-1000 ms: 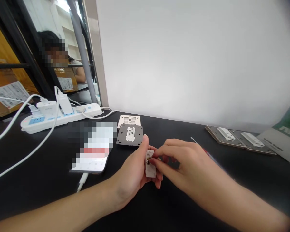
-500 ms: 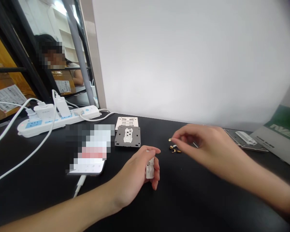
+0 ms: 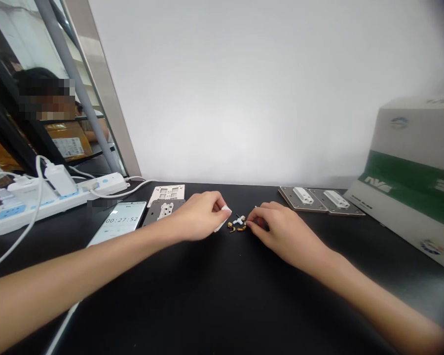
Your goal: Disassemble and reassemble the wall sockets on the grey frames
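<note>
My left hand (image 3: 202, 217) is closed around a small white plastic piece (image 3: 225, 217), with part of it showing past the thumb. Just to the right lies a small heap of brass contact pieces (image 3: 241, 229) with a white plastic part (image 3: 238, 221) among them. My right hand (image 3: 281, 224) reaches to the heap's right edge, thumb and forefinger pinched together. What sits between those fingertips, if anything, is too small to make out. Partly behind my left forearm are a grey switch plate (image 3: 156, 211) with a white insert and a white frame (image 3: 179, 191).
Two grey plates (image 3: 320, 202) with white inserts lie at the back right, beside a white and green box (image 3: 410, 172). On the left are a phone (image 3: 124, 214) showing a timer and a power strip (image 3: 107, 185) with white cables. Another person (image 3: 40, 93) appears behind the rack.
My left hand has turned over and moved forward with the white piece, close to the heap. My right hand has lowered to the brass pieces. The view has shifted, showing more of the right side.
</note>
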A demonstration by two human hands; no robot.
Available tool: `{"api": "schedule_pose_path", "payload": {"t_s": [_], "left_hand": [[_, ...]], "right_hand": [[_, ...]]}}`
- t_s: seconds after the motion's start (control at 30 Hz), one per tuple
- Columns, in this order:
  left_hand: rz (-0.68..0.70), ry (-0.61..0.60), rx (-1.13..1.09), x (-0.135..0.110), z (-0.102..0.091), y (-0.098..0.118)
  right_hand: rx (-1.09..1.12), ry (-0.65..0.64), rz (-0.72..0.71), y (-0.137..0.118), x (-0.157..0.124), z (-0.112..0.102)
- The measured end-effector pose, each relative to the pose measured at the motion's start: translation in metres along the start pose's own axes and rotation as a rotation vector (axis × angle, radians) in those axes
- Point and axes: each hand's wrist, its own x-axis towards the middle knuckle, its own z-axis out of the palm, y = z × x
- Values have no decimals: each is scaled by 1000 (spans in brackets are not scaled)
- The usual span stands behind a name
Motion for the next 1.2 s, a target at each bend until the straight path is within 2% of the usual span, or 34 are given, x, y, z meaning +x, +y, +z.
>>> {"api": "schedule_pose_path", "payload": {"t_s": [0.1,0.17,0.3,0.37,0.43,0.6,0.7,0.77,0.9,1.2], "left_hand": [[-6,-63,98,38,0,-2],[-16,-124,138,55,3,-6],[-1,-148,191,63,11,-8],[31,-132,223,57,7,-6],[74,-112,273,46,-6,-3],[172,-129,448,2,-66,-12],[161,-167,551,-24,-89,-26],[169,-177,609,-36,-92,-34],[206,-130,703,-50,-83,-43],[359,-70,753,-62,-68,-53]], "right_hand": [[-9,15,-7,0,-3,-1],[-15,30,-14,-1,-4,-2],[-33,61,-31,-2,-6,-5],[-39,75,-44,-1,-7,-6],[-42,95,-61,0,-7,-7],[-28,161,-123,0,-9,-8],[-17,188,-164,-1,-10,-6],[-10,201,-186,-1,-9,-3],[-1,223,-218,-2,-9,-2],[-19,210,-207,1,-8,-6]]}}
